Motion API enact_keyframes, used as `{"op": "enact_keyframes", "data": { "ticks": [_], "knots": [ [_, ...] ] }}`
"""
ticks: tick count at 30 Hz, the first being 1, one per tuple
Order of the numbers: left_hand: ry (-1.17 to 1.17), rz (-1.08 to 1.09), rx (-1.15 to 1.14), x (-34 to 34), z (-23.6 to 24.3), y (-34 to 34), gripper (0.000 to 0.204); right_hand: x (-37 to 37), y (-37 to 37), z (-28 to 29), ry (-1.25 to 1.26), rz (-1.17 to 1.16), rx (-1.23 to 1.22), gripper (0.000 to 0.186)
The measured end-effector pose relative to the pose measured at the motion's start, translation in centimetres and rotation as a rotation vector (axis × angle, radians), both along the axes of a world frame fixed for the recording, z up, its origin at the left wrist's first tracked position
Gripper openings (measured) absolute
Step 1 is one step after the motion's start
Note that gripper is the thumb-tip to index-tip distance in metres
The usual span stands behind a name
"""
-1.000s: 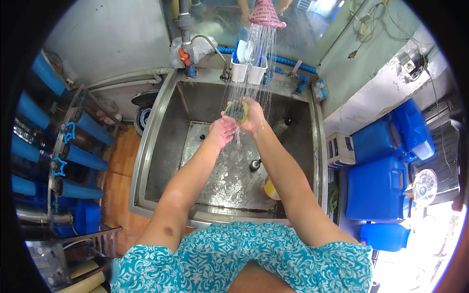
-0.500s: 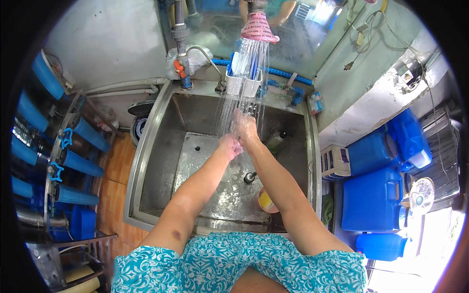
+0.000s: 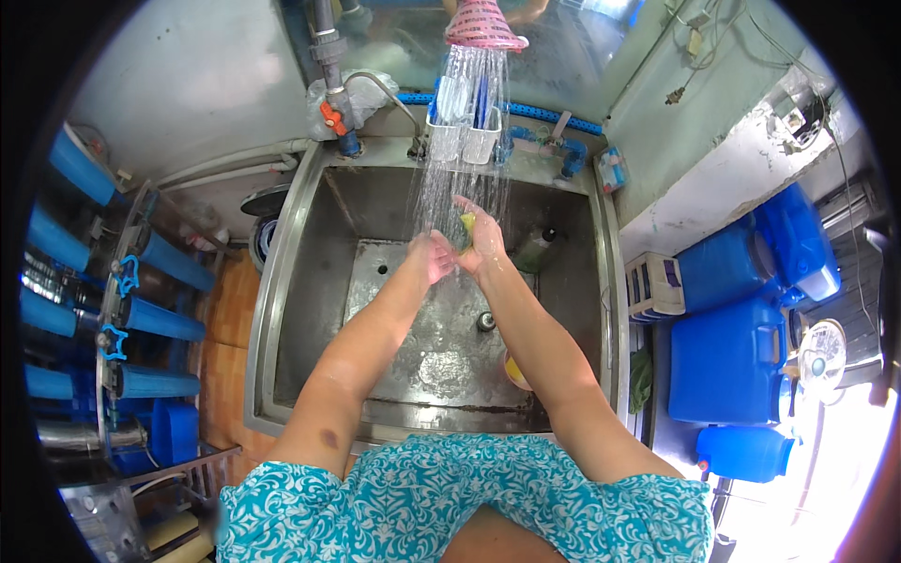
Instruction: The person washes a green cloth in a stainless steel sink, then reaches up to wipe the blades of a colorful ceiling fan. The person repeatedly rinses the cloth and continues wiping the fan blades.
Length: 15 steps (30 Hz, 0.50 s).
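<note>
Water pours from a shower head wrapped in pink printed material (image 3: 485, 26) over both my hands, which are raised above the steel sink (image 3: 422, 371). A small yellow-green piece, like a sponge (image 3: 467, 223), is in my right hand (image 3: 484, 242), pressed between thumb and fingers. Beside it on the left, my left hand (image 3: 435, 256) is cupped with its fingers loosely apart and nothing visible in it. Right of my hands, a bottle with a dark cap (image 3: 535, 251) stands in the sink. A yellow-and-pink container (image 3: 515, 370) is partly hidden by my right forearm.
White caddies (image 3: 465, 143) with blue and white items sit behind the sink's back edge. An orange valve handle (image 3: 332, 118) is on the pipe at back left. Blue jerrycans (image 3: 723, 361) stand to the right; blue filter housings (image 3: 160, 319) line the left.
My hands have come apart from being pressed together. The yellow-green piece now shows in my right hand, whose fingers have spread. The view has shifted slightly.
</note>
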State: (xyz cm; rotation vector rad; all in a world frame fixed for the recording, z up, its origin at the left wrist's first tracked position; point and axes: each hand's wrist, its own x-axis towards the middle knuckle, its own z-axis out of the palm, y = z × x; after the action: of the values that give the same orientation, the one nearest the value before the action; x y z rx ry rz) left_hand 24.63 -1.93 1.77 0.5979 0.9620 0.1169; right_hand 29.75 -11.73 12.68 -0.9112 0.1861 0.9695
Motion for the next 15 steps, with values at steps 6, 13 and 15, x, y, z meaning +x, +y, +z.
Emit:
{"op": "enact_keyframes", "data": {
  "ticks": [6,13,15],
  "knots": [
    [0.125,-0.084,0.183,0.2,2.1,8.5,0.029,-0.7,0.0,1.5,-0.451,0.137,-0.16,0.028],
    [-0.025,0.28,0.099,1.8,10.1,21.3,0.066,3.5,-1.5,-5.1,-0.978,0.173,-0.471,0.041],
    [-0.078,0.31,-0.001,1.6,12.0,22.7,0.079,5.7,-3.2,-6.7,-0.858,0.178,-0.576,0.023]
  ]
}}
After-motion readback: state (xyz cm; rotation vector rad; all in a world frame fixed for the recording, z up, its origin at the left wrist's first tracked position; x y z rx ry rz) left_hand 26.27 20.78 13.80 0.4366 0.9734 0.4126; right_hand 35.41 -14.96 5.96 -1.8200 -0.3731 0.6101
